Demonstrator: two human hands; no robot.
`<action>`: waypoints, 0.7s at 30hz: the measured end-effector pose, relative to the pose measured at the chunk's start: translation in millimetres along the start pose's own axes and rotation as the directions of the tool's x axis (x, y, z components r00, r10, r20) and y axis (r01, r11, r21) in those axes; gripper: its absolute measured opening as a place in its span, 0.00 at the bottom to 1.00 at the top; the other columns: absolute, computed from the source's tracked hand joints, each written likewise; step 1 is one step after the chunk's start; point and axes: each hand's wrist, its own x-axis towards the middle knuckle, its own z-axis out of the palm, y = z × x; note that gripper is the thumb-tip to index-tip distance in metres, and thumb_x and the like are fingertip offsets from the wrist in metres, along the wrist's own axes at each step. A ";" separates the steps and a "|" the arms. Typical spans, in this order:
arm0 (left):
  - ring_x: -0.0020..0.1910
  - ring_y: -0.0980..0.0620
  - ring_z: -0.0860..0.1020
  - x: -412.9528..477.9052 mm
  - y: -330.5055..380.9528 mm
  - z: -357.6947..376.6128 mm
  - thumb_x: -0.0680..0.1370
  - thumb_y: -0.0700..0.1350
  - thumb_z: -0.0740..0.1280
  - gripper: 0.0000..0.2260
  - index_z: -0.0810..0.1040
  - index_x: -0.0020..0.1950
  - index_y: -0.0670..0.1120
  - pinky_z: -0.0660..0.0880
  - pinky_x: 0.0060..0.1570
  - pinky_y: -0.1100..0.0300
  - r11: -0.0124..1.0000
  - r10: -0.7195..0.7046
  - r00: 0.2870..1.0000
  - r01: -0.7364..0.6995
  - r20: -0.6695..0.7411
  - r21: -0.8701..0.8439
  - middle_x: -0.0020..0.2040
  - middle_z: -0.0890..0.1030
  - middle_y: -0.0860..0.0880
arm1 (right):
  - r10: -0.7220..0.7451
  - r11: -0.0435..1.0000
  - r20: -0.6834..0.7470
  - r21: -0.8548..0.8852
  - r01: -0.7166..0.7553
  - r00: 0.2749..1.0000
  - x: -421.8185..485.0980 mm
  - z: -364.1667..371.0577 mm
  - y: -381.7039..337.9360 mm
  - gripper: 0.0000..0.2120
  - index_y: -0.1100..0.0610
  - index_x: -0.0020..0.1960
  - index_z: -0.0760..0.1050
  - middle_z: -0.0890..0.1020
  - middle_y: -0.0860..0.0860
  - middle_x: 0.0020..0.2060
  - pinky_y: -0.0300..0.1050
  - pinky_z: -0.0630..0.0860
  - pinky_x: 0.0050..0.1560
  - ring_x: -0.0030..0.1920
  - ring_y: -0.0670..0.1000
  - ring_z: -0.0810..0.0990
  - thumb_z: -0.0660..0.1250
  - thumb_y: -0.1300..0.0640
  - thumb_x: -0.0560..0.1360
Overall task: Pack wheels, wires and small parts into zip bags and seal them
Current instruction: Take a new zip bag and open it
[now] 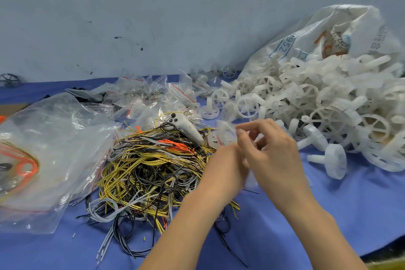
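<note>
Both hands are working together over the blue worktop (328, 215), just right of the wire heap. The right hand (274, 155) is sitting on top, its fingers (245, 131) curling in and pinching the upper edge of a small clear zip bag (225, 136) with a red strip. The left hand (228, 164) is tucking in beneath it, mostly hidden behind the right one; it seems to be gripping the lower part of the same bag, though I cannot tell exactly how its fingers are lying. The bag is blurry, and something pale and round, probably a wheel, is showing through it.

Just left of the hands, the tangle of wires (153, 166) is lying piled on the worktop: yellow, black, grey and some orange. A white handheld controller (186, 126) is resting on the back of that pile. Further left, a large clear plastic bag (54, 149) is lying flat, with orange and yellow wire loops showing inside. Behind the wires, a scatter of small zip bags (153, 92) with red seals is lying near the wall. To the right, a big heap of white plastic wheels (317, 103) is spilling from a woven white sack (306, 35) against the wall, and one wheel on an axle (333, 160) is lying apart, near the right wrist.
</note>
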 end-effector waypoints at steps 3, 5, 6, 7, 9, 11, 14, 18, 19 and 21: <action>0.37 0.51 0.82 -1.1 -1.4 -25.4 0.82 0.50 0.61 0.11 0.81 0.48 0.48 0.76 0.38 0.58 0.952 -0.015 0.994 -0.020 -0.112 -0.306 0.40 0.84 0.53 | 0.049 0.999 -0.088 0.014 -0.048 0.995 8.2 -6.6 6.9 0.03 0.47 0.46 0.80 0.78 0.41 0.40 0.40 0.70 0.39 0.38 0.41 0.76 0.68 0.53 0.77; 0.30 0.55 0.81 -1.6 -9.5 -44.7 0.82 0.52 0.62 0.13 0.82 0.46 0.48 0.74 0.32 0.64 0.887 -0.060 0.981 -0.032 -0.184 -0.460 0.39 0.84 0.54 | 0.085 0.996 -0.130 0.025 -0.082 0.988 12.6 -10.6 10.6 0.03 0.46 0.45 0.79 0.78 0.42 0.41 0.38 0.70 0.39 0.40 0.40 0.77 0.67 0.52 0.77; 0.28 0.55 0.80 0.9 -13.6 -52.7 0.82 0.53 0.61 0.13 0.81 0.45 0.49 0.74 0.30 0.65 0.857 -0.109 0.966 -0.029 -0.236 -0.515 0.39 0.84 0.54 | 0.101 0.995 -0.143 0.034 -0.097 0.985 14.3 -12.4 12.1 0.04 0.45 0.44 0.78 0.79 0.43 0.41 0.36 0.70 0.39 0.41 0.41 0.77 0.67 0.52 0.78; 0.27 0.55 0.79 5.5 -17.8 -59.9 0.82 0.53 0.61 0.13 0.81 0.45 0.50 0.75 0.30 0.63 0.838 -0.172 0.939 -0.019 -0.298 -0.545 0.38 0.84 0.54 | 0.115 0.993 -0.150 0.041 -0.110 0.982 15.3 -14.0 13.2 0.05 0.44 0.44 0.78 0.79 0.43 0.42 0.33 0.69 0.39 0.41 0.41 0.77 0.67 0.52 0.78; 0.28 0.54 0.78 18.2 -28.0 -65.5 0.82 0.52 0.60 0.11 0.80 0.47 0.51 0.80 0.34 0.52 0.853 -0.259 0.895 0.036 -0.363 -0.521 0.36 0.82 0.52 | 0.138 0.990 -0.151 0.051 -0.132 0.979 16.1 -16.8 15.4 0.05 0.44 0.44 0.78 0.79 0.44 0.42 0.30 0.68 0.38 0.42 0.41 0.77 0.66 0.52 0.78; 0.31 0.51 0.78 31.6 -37.1 -58.0 0.82 0.51 0.59 0.10 0.78 0.56 0.50 0.81 0.40 0.47 0.889 -0.287 0.911 0.139 -0.296 -0.435 0.40 0.82 0.51 | 0.162 0.986 -0.140 0.072 -0.153 0.977 17.2 -19.7 17.9 0.05 0.45 0.45 0.78 0.80 0.45 0.42 0.30 0.68 0.38 0.41 0.42 0.76 0.66 0.52 0.78; 0.38 0.49 0.76 48.3 -48.3 -31.7 0.82 0.51 0.58 0.17 0.69 0.71 0.50 0.73 0.41 0.54 0.924 -0.327 0.933 0.282 -0.150 -0.257 0.52 0.81 0.42 | 0.188 0.979 -0.105 0.096 -0.179 0.976 19.3 -25.4 23.5 0.04 0.46 0.45 0.79 0.80 0.44 0.40 0.30 0.68 0.35 0.38 0.42 0.75 0.67 0.51 0.78; 0.58 0.41 0.76 62.7 -52.1 -7.2 0.82 0.53 0.58 0.21 0.65 0.74 0.49 0.74 0.57 0.48 0.919 -0.363 0.922 0.330 -0.135 -0.216 0.63 0.78 0.42 | 0.199 0.976 -0.071 0.109 -0.190 0.977 23.1 -32.5 30.7 0.05 0.46 0.44 0.80 0.80 0.42 0.37 0.30 0.67 0.34 0.35 0.40 0.75 0.67 0.50 0.78; 0.59 0.41 0.76 65.7 -52.5 -3.0 0.82 0.53 0.58 0.21 0.67 0.74 0.48 0.74 0.58 0.48 0.919 -0.369 0.920 0.341 -0.129 -0.196 0.64 0.77 0.42 | 0.198 0.976 -0.070 0.106 -0.191 0.978 24.3 -34.0 32.2 0.05 0.46 0.44 0.80 0.80 0.42 0.35 0.30 0.67 0.34 0.34 0.40 0.74 0.67 0.50 0.78; 0.57 0.40 0.77 69.7 -53.0 4.0 0.82 0.52 0.59 0.18 0.71 0.70 0.46 0.75 0.56 0.47 0.923 -0.377 0.917 0.360 -0.134 -0.134 0.61 0.79 0.41 | 0.194 0.977 -0.061 0.100 -0.187 0.979 26.5 -36.6 34.6 0.06 0.46 0.43 0.80 0.79 0.38 0.33 0.30 0.67 0.33 0.32 0.39 0.74 0.68 0.49 0.78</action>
